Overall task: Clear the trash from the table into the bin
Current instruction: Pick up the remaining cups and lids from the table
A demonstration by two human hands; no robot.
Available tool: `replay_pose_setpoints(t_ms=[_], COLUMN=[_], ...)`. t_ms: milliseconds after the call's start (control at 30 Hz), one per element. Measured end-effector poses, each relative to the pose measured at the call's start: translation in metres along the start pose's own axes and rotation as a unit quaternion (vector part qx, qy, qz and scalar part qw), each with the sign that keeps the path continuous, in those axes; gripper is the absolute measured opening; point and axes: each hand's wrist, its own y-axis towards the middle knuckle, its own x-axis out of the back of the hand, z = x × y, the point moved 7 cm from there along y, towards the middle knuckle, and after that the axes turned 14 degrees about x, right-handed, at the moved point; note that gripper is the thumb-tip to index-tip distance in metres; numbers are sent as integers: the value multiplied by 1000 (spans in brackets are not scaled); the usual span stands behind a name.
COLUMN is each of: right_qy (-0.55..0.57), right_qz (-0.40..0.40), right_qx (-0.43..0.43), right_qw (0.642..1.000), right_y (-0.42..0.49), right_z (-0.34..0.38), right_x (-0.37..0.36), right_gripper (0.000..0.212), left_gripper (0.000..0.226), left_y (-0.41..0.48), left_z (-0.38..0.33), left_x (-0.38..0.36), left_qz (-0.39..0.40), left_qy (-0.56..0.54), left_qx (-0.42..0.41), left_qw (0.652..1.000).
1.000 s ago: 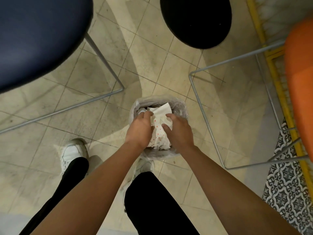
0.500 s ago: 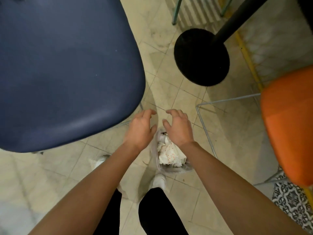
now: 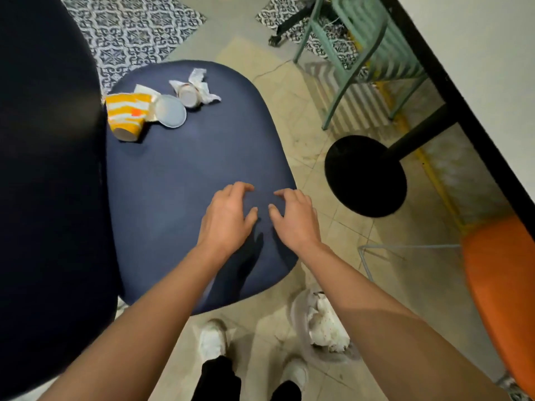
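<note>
Head view, looking down.

Left hand (image 3: 228, 218): empty, fingers loosely curled, palm down over the near part of the navy table (image 3: 188, 157). Right hand (image 3: 295, 221): the same, empty and relaxed, just beside the left, thumbs facing each other and apart. Cannot tell if the fingertips touch the table (a shadow lies under the wrists).

Trash on the table, all at the far left end, well apart from both hands:
- yellow-and-white cup (image 3: 126, 115), on its side, open end toward the near edge
- round pale lid (image 3: 170, 111), flat, touching the cup
- a corner of white paper (image 3: 142, 89) showing behind the cup
- crumpled wrapper (image 3: 199, 85) around a small tub (image 3: 188, 96), just beyond the lid

Bin (image 3: 301, 314): on the floor under the near right edge of the table, beside the right forearm, which hides part of it. White crumpled paper with red dots (image 3: 327, 328) lies inside.

Surroundings: white shoes (image 3: 212, 340) on the tiled floor below the arms; a large dark shape (image 3: 49, 169) fills the left side; a black round base (image 3: 364, 175) on the floor to the right; an orange seat (image 3: 503, 285) at the right edge; a green chair (image 3: 362, 39) at the top.
</note>
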Motion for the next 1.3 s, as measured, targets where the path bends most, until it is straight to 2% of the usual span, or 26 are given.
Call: replay_pose_setpoints(t_ms=[367,733,1067,1300], right_qy=[16,-3,-2,-9], right_qz=[16,68,107,115], right_qx=[42,84,115,120], right_qw=[999,994,988,986], right_y=[72,144,198,237], right_z=[77,87,108,125], right_x=[3,-8,-29,-47], right_gripper=[36,35,36,43], left_gripper=[38,43,46,50], left_y=[65,119,151,190], left_z=[51,80,110,130], left_x=[85,105,124,136], left_qz=[-62,-81,-102,-106], left_qy=[-6,14,49,56], left_qx=[123,208,260,266], left_qw=[990,975,959,956])
